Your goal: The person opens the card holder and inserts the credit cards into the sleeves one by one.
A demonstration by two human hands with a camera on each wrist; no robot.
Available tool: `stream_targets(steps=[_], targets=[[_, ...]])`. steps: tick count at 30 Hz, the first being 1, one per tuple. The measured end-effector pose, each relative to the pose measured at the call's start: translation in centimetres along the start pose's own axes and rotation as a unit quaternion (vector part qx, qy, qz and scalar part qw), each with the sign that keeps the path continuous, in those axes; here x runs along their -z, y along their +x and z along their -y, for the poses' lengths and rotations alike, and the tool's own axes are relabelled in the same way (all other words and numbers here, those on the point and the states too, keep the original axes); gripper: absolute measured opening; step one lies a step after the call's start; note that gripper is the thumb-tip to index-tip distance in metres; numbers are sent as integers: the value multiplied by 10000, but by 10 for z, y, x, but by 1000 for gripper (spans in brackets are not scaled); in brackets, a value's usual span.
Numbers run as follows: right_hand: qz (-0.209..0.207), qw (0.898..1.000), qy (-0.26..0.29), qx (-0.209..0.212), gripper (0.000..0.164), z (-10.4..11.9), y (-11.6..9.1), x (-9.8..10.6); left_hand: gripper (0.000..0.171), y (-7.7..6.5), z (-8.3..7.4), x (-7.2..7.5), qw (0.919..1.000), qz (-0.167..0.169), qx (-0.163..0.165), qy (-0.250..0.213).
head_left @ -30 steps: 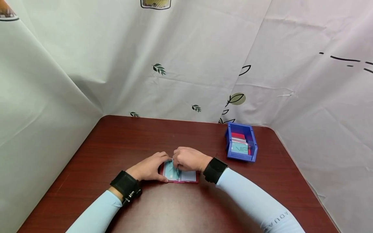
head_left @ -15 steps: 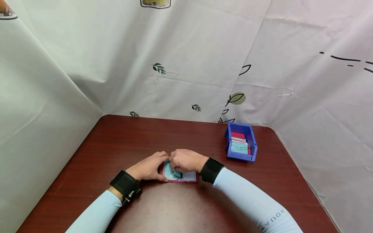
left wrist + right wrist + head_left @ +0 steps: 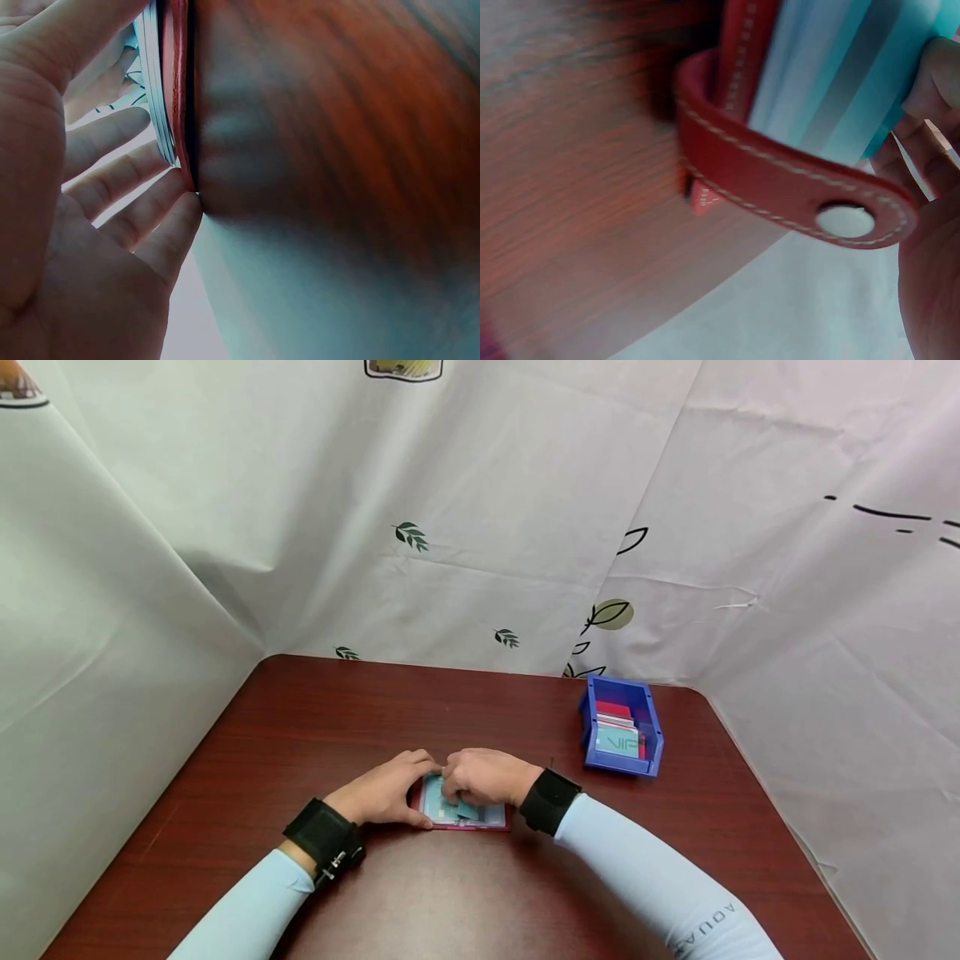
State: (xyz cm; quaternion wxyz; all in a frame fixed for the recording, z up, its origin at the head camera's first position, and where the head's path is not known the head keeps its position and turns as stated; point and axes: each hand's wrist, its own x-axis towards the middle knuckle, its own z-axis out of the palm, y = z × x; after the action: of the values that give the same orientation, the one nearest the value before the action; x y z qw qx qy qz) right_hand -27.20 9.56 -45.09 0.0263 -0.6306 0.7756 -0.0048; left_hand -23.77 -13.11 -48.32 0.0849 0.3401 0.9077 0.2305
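A red card holder (image 3: 480, 828) lies open on the table in the head view, with pale and teal card pages inside. My left hand (image 3: 392, 787) spans its left end, thumb at the near edge and fingers toward the far edge. In the left wrist view, fingertips touch the red cover (image 3: 182, 97) beside the layered pages (image 3: 154, 82). Over the middle of the holder, my right hand (image 3: 483, 775) has curled fingers pinching a teal card (image 3: 468, 811), partly hidden beneath them. The right wrist view shows the red stitched strap (image 3: 780, 172) with its silver snap (image 3: 846, 220).
A blue bin (image 3: 621, 766) stands at the table's back right, holding several cards and red items, a teal card (image 3: 617, 740) marked VIP in front. White printed cloth (image 3: 480, 510) hangs behind and beside the brown table (image 3: 420, 893).
My right hand has shifted slightly left, then back a little right, over the holder. The teal card under its fingers now lies flatter and further right. The left hand keeps its place.
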Motion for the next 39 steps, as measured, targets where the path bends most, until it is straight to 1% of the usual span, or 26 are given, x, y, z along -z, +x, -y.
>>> stream_targets(steps=[6,15,17,22,24,27,30,33,36,38,39], targets=[[-109,9999,7,-42,27,-1,-7,-4,72,0,-1,0,10000,-7,-46,36],[-152,9997,19,-206,18,0,-13,-7,76,0,-1,0,10000,33,-39,64],[-276,9993,129,-223,18,-1,-15,-8,75,0,-1,0,10000,41,-38,53],[-776,9960,387,-203,20,-5,-21,-7,74,-1,-2,1,9999,55,-55,76],[-872,9946,445,-350,17,-7,-27,-4,73,-1,-3,2,9999,74,-52,82],[-904,9910,487,-857,11,-12,-41,3,73,-1,-6,2,9999,126,-19,76],[-957,9832,402,-1502,9,-19,-60,11,74,-1,-9,2,9999,93,-48,58],[-1166,9698,258,-2125,9,-28,-81,18,74,1,-15,1,9998,-42,-120,124],[-1496,9505,219,-2713,9,-37,-105,24,74,9,-23,-4,9993,-214,-269,170],[-1743,9349,252,-3082,9,-42,-121,27,73,15,-31,-8,9989,-271,-321,212],[-1851,9254,298,-3295,10,-44,-128,28,73,19,-35,-10,9987,-276,-356,224]])
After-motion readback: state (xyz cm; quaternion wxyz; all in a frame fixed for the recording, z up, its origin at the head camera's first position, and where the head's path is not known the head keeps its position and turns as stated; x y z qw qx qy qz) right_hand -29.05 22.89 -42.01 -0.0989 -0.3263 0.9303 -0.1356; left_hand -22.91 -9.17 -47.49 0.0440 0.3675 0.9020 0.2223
